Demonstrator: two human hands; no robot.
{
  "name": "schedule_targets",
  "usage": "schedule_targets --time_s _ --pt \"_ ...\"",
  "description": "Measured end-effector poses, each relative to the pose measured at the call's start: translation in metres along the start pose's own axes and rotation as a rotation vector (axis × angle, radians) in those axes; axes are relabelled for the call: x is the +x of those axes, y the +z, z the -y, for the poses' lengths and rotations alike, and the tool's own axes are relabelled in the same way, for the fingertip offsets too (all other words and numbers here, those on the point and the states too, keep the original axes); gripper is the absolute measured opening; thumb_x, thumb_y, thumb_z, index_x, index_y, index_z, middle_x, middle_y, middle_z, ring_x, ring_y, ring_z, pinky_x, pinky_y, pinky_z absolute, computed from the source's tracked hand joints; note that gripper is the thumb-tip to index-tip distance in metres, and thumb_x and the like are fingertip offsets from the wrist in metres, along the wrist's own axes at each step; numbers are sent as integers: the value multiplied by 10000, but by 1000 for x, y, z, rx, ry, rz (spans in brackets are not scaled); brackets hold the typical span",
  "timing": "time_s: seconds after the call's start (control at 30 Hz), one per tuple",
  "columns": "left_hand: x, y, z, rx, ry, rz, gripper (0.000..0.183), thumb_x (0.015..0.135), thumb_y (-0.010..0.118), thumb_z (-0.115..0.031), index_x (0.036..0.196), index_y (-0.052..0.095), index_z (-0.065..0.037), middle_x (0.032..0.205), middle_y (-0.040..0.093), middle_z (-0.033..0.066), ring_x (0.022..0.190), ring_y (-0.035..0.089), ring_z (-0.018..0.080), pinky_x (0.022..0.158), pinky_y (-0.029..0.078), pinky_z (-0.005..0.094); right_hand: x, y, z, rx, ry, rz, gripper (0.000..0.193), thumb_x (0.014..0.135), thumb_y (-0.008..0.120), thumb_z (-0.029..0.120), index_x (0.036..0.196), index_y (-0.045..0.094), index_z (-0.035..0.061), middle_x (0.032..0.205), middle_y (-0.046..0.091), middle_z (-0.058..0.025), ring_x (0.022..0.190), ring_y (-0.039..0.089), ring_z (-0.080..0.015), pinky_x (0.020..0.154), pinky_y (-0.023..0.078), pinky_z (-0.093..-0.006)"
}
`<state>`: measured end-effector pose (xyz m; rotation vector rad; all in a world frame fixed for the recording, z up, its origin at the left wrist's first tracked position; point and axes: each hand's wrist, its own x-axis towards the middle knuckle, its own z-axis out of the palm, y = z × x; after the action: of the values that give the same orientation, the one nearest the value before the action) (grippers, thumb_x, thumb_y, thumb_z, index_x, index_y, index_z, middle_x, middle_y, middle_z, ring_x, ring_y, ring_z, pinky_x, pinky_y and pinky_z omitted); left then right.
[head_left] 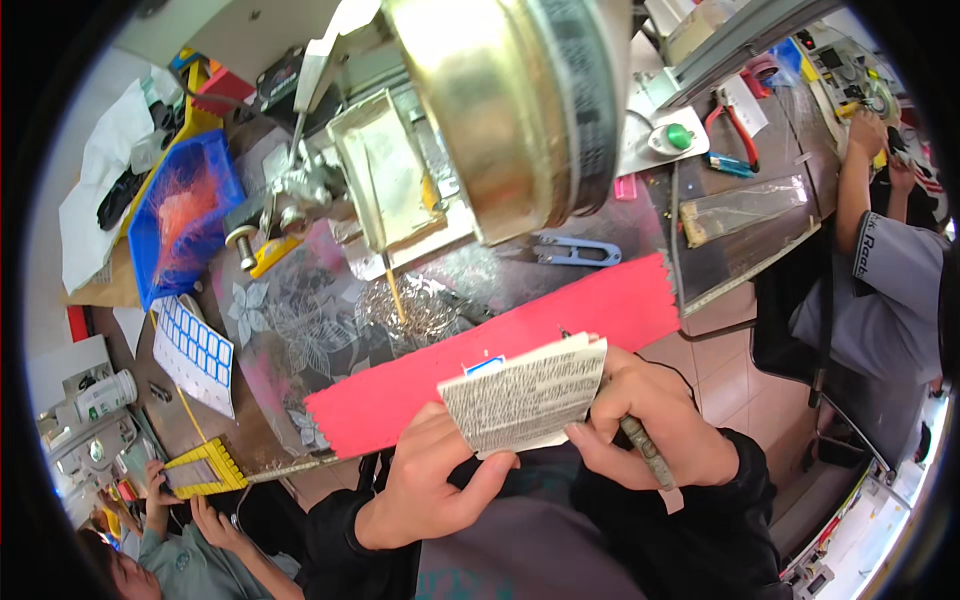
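Observation:
Both of my hands hold a small stack of printed white paper cards (525,395) just in front of the table edge. My left hand (425,480) grips the stack's lower left corner, thumb under it. My right hand (650,420) pinches the right end and also clasps a thin grey-brown tool (645,450) that points down. A long red paper strip (500,355) with zigzag ends lies along the table edge right behind the stack.
A large brass lamp shade (510,110) hangs above the patterned table mat (290,330). Blue thread snips (575,250), a blue bin (180,220), a blue-and-white label sheet (195,355) and red pliers (740,125) lie around. One person sits at right (880,270), another lower left (180,540).

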<state>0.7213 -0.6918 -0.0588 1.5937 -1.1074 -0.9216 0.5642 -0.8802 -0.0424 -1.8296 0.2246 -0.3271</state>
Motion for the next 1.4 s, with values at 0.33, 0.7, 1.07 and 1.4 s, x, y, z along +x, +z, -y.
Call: schedule_targets --time_s 0.33,0.7,1.07,1.4 --pt "3 -10 -15 118 45 1 253 807 730 -10 1053 748 -66 832 718 14 732 661 182 713 422 318 -17 -69 -26 -297 112 -462 241 818 685 -58 895 496 69 802 473 -30 678 439 -112 608 379 -256" --pt "-7 -23 -95 -719 594 7 200 960 698 -211 1159 720 -204 1028 730 36 840 646 182 714 359 347 -7 -182 -91 -559 154 -694 166 918 651 8 916 491 52 820 445 28 727 419 -32 623 355 -193" --pt "1 -32 -87 -706 663 201 145 930 694 -211 1075 693 -213 1021 726 39 758 602 185 699 338 371 16 -168 -96 -863 -19 -895 181 972 669 136 931 560 -3 801 558 -39 771 539 -126 739 450 -279" --pt "-5 -35 -72 -792 622 265 259 953 656 -151 1160 666 -305 1023 731 57 733 603 188 666 326 367 26 -43 -14 -391 -296 -218 370 960 629 390 1049 703 38 759 587 -74 650 562 -243 578 413 -357"
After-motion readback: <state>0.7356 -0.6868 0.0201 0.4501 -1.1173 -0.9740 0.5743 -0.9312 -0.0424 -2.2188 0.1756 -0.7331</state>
